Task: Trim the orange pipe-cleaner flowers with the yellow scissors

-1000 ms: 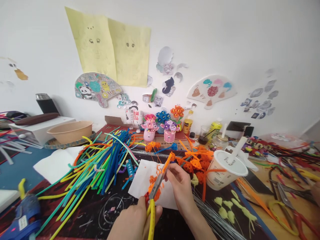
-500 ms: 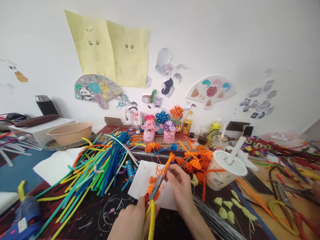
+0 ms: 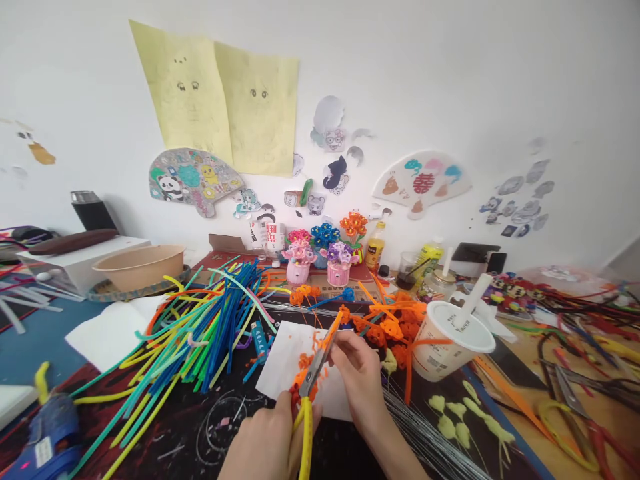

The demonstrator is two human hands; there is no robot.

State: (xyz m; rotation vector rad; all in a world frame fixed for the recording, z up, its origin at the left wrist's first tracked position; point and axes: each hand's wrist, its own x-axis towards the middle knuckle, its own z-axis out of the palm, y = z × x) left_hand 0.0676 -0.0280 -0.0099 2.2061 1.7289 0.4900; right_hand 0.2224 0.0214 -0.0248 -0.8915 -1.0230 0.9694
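Note:
My left hand (image 3: 267, 433) is closed around the yellow-handled scissors (image 3: 316, 377), whose blades point up and away. In the fingers of my right hand (image 3: 357, 373) is an orange pipe cleaner (image 3: 334, 327), which lies along the blades near their tips. Whether the blades are cutting into it I cannot tell. Beneath both hands lies a white sheet of paper (image 3: 280, 350) with orange fuzzy clippings (image 3: 304, 363) on it. Orange pipe-cleaner flowers (image 3: 395, 323) are heaped just beyond my right hand.
Coloured pipe cleaners (image 3: 220, 340) spread over the left, with a blue lighter (image 3: 258, 339) beside them. A lidded cup (image 3: 440, 350) and thin wires (image 3: 425, 427) sit to the right. A glue gun (image 3: 47, 430) lies front left; small flower pots (image 3: 339, 272) stand at the back.
The scissors' yellow handle and my left hand have shifted slightly to the right. My right hand keeps its hold on the orange pipe cleaner.

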